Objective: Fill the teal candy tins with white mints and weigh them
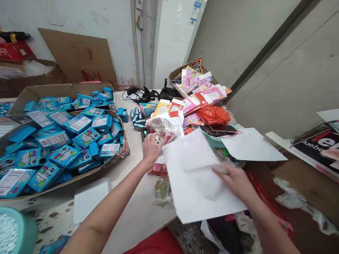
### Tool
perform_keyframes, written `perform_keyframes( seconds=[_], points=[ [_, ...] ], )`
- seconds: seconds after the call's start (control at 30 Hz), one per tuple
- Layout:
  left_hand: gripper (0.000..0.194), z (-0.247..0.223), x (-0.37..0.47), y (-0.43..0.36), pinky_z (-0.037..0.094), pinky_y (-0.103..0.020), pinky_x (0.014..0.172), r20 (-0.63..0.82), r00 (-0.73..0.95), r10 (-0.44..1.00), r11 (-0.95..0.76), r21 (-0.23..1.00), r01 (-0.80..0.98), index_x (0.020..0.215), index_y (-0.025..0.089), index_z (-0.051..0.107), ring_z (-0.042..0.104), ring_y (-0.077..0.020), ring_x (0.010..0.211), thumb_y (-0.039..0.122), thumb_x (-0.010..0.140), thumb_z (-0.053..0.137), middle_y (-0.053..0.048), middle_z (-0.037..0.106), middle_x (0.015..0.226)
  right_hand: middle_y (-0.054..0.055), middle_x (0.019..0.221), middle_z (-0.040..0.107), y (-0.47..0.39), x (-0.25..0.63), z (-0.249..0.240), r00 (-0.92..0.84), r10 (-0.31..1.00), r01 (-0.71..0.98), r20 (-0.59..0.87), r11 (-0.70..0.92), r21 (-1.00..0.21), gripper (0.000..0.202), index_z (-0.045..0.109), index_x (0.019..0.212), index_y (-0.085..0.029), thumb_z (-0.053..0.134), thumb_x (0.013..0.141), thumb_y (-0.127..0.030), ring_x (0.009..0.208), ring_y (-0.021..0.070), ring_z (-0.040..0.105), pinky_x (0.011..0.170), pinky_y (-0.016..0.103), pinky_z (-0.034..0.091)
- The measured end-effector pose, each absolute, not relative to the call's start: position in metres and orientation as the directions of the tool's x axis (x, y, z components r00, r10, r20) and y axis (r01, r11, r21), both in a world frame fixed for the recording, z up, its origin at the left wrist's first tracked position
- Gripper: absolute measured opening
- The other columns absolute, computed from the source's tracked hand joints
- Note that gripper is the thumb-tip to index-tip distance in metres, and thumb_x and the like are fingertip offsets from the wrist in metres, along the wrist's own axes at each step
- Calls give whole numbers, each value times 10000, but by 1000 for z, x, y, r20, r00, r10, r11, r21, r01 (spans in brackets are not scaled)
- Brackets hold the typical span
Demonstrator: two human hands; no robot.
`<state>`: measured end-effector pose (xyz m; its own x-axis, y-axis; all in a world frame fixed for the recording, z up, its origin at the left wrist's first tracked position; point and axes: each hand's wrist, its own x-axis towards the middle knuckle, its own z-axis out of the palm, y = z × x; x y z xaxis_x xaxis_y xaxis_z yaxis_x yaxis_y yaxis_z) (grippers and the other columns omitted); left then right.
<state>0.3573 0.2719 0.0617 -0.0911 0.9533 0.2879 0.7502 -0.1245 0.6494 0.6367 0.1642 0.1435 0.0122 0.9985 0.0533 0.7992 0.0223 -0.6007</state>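
My right hand [234,180] grips a large white sheet of paper [190,197] by its right side, thumb on top. A smaller white piece [198,151] lies over that sheet, and both are slightly blurred. My left hand [151,150] is over the table with its fingers curled down. It is beside a black tape dispenser [144,132] and a clear plastic bag [162,125] with red print. A small round thing [157,138] shows at its fingertips; what the fingers hold is mostly hidden.
Left on the table [132,197], cardboard boxes [124,150] hold many blue candy packs [88,137]. Flattened pink and red cartons [196,102], an orange-red bag [214,115] and a phone [222,128] are piled behind the sheet. Another white sheet [251,144] lies to the right.
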Motion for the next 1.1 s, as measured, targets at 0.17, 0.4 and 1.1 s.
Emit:
perform_keyframes(
  seconds=[0.17,0.4,1.1],
  points=[
    [689,25,403,330,349,-441,937,-31,-171,985,154,614,775,1255,137,497,408,-358,1204,590,744,582,-187,497,1287,19,689,692,207,686,168,275,960,785,53,-192,-589,343,673,750,-220,554,711,-539,636,214,614,552,271,452],
    [302,12,392,347,394,-302,643,-104,-308,946,291,694,659,998,246,657,604,-254,839,436,829,495,-71,678,937,65,747,684,297,666,134,184,970,892,158,-97,-441,318,660,807,-168,485,767,-432,701,226,597,622,282,396],
    [116,-5,344,338,362,-230,599,-33,-537,843,198,947,252,748,167,601,501,-135,626,276,731,565,14,568,646,139,953,673,430,601,101,5,999,1000,49,-4,-16,288,647,966,-173,482,848,-378,869,264,609,640,298,390]
  ],
)
